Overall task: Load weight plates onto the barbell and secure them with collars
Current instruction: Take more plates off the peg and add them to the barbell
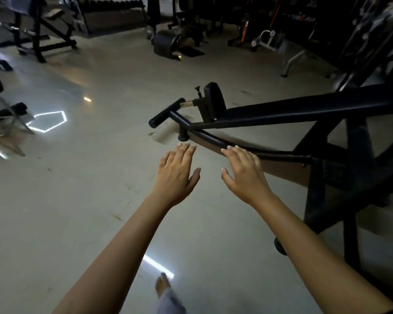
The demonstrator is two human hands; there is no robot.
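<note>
At the far left edge stands a dark folding bench [0, 109], partly cut off. Behind it, in the upper left, is a black steel frame [39, 35], blurred. The pale, glossy floor [89, 200] carries a bright six-sided light reflection [48, 121] just beside the folding bench.

Along the back wall is a long low rack [114, 7], too dim to read. Right of it a dark round pad [166, 44] sits low on a machine base. Whether any of the dark shapes at the back is the barbell or its plates cannot be told.

In the middle the left hand [177, 175] reaches forward, palm down over bare floor. Its grip is wide, with straight fingers close together and the thumb spread, and it holds nothing. Below it, near the bottom edge, a bare foot [162, 285] and a pale trouser leg [170, 300] show on the floor.

Just beside the left hand is the right hand [245, 173], also palm down. Its grip is wide too, the fingers straight, holding nothing. Its fingertips lie over a thin curved bar [272, 152]; whether they touch it cannot be told.

That bar belongs to a black machine [327, 109] filling the right side. From the machine a padded handle [166, 115] and an upright black pad [213, 98] jut towards the middle.
</note>
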